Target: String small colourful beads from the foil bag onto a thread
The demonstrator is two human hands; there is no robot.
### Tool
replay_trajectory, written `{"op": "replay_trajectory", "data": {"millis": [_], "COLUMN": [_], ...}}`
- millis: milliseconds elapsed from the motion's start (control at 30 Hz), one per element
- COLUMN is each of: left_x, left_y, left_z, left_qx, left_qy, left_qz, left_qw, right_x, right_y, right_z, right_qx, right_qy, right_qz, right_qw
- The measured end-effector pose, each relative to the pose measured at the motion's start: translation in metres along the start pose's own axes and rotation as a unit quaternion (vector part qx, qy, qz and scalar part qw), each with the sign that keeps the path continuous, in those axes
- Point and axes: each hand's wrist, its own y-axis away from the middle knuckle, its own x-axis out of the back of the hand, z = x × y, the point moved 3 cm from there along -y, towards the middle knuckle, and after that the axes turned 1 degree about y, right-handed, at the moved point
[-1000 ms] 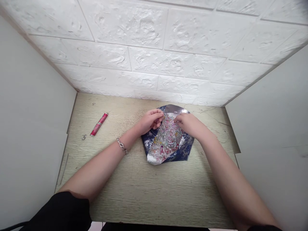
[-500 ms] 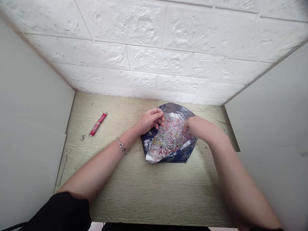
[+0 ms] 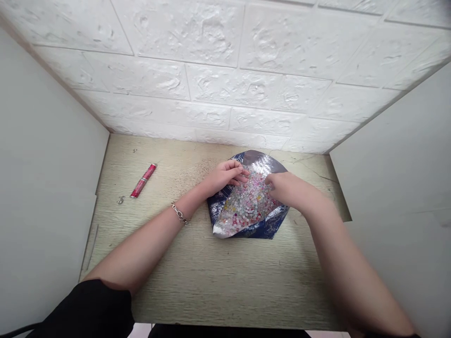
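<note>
Many small beads [image 3: 243,204], mostly white, pink and clear, lie heaped in an opened dark blue plastic bag [image 3: 276,225] on the table. My left hand [image 3: 229,176] is over the bag's left side, its thumb and forefinger pinched together above the beads. What sits in that pinch is too small to make out. From the right, my right hand [image 3: 283,188] reaches over the heap with its fingers bent down at the beads. Its fingertips are closed and partly hidden, so anything between them cannot be named.
A red tube with silver ends [image 3: 143,180] lies on the left of the wooden table [image 3: 197,281]. Small metal pieces [image 3: 121,200] rest near it. A white brick-patterned wall [image 3: 211,84] stands behind, with grey panels on both sides.
My left hand has shifted slightly right over the beads. My right hand has moved a little left, and its fingertips now show more at the heap.
</note>
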Motion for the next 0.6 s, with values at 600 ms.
{"op": "replay_trajectory", "data": {"millis": [600], "left_x": [0.002], "left_y": [-0.001], "left_z": [-0.002], "left_qx": [-0.003], "left_qy": [0.028], "left_qz": [-0.013], "left_qw": [1.0], "right_x": [-0.01], "right_y": [0.015], "right_z": [-0.029], "right_qx": [0.159], "right_qy": [0.067], "right_qz": [-0.067], "right_qw": [0.983]}}
